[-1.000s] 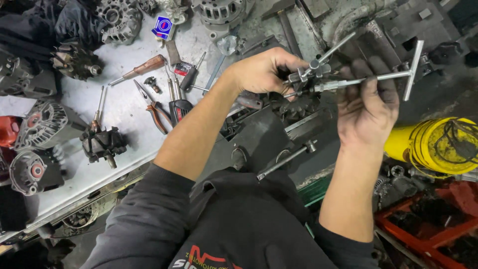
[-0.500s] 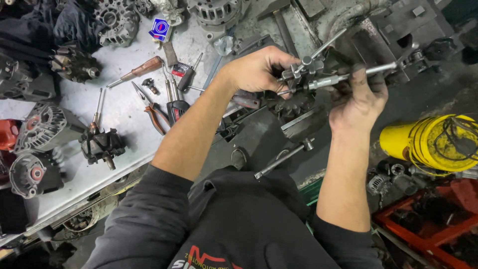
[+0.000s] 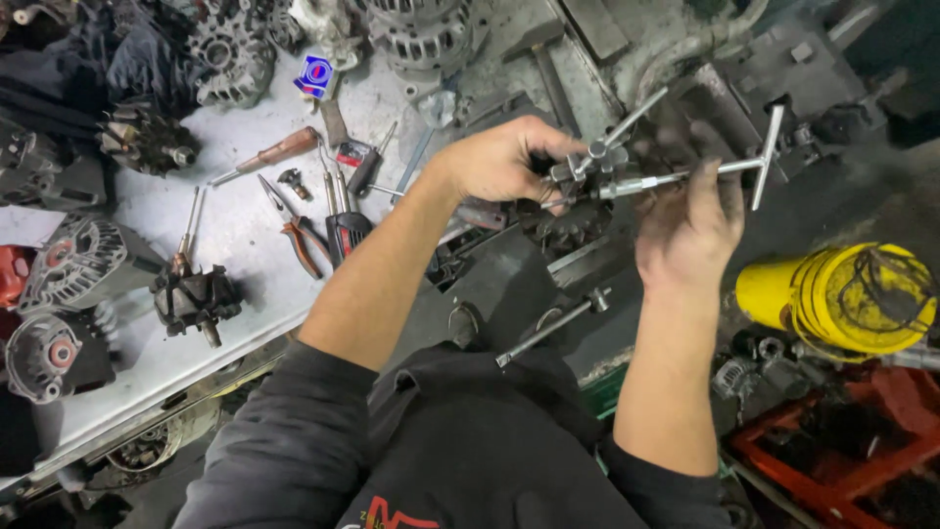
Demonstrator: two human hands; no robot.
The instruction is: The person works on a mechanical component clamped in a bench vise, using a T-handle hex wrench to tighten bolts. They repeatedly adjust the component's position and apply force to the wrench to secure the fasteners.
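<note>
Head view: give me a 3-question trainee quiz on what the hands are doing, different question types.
1. True or false: the T-handle wrench lies on the bench, untouched.
2. Which hand grips the metal puller? A left hand B right hand C neither
3. Fill in: the pliers on the white bench have ___ handles.

Key: 1 false, the right hand's fingers are on its shaft. 2 A. 3 orange.
</note>
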